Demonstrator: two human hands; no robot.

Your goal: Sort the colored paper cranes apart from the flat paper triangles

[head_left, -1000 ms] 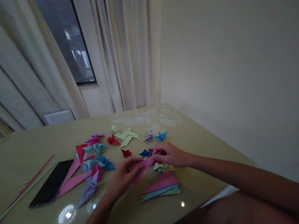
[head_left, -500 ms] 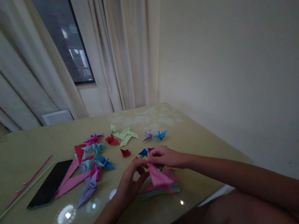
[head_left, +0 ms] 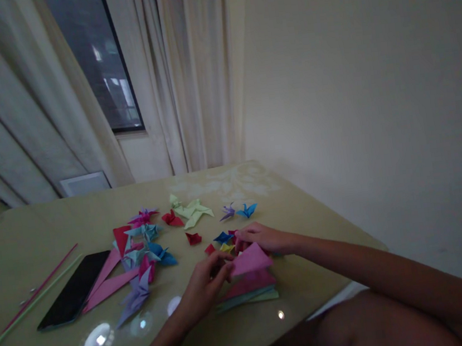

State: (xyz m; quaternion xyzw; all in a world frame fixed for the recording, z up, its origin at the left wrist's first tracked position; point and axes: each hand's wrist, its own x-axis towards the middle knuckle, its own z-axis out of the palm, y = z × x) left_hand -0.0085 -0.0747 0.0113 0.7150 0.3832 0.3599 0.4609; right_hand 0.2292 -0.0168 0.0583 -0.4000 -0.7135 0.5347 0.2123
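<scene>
Between my hands is a folded piece of pink origami paper (head_left: pixel 251 260), standing up at a slant. My left hand (head_left: pixel 207 281) pinches its left edge between thumb and fingers. My right hand (head_left: pixel 264 238) is curled closed at the paper's upper edge, its fingertips partly hidden. Under the folded piece lies a stack of coloured paper squares (head_left: pixel 248 295), pink on top with pale green and blue below. Just beyond my fingers are small folded pieces: a blue one (head_left: pixel 223 238), a yellow one (head_left: pixel 227 247) and a red one (head_left: pixel 210 249).
Several paper cranes, including a purple one (head_left: pixel 136 299) and a blue one (head_left: pixel 162 254), are heaped left of centre. Farther back sit a pale green crane (head_left: pixel 193 210) and a small blue crane (head_left: pixel 247 211). A black phone (head_left: pixel 77 290) and thin sticks (head_left: pixel 39 292) lie left.
The pink paper has turned from a narrow upright shape to a broader face slanting right. My right hand has shifted slightly right, uncovering the blue and yellow folded pieces.
</scene>
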